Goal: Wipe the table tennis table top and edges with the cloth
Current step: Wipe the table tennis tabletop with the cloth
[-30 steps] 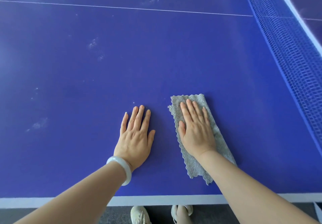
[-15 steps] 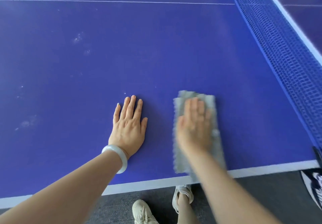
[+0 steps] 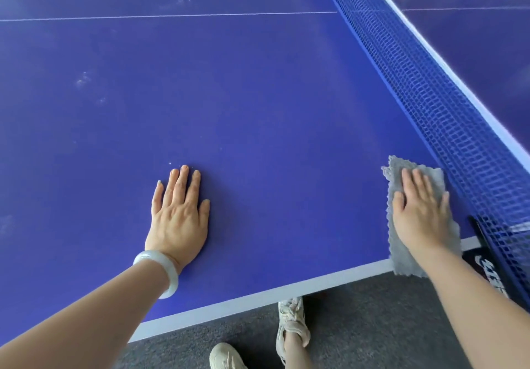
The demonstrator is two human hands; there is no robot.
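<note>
The blue table tennis table top [image 3: 272, 110] fills most of the head view, with a white line along its near edge. A grey cloth [image 3: 401, 242] lies flat at the near right, beside the net, its lower end hanging over the white edge. My right hand [image 3: 420, 211] presses flat on the cloth with straight fingers. My left hand [image 3: 179, 213] rests flat on the bare table top, well to the left of the cloth, a pale bangle on its wrist.
The blue net [image 3: 430, 104] runs diagonally along the right side, its black clamp [image 3: 481, 234] at the table edge next to the cloth. Dusty smudges [image 3: 83, 80] mark the top at the left. Grey carpet [image 3: 372, 320] and my shoes lie below the edge.
My right hand has slid the cloth to the right along the near edge, from close beside my left hand to the net. The left hand stays planted on the table.
</note>
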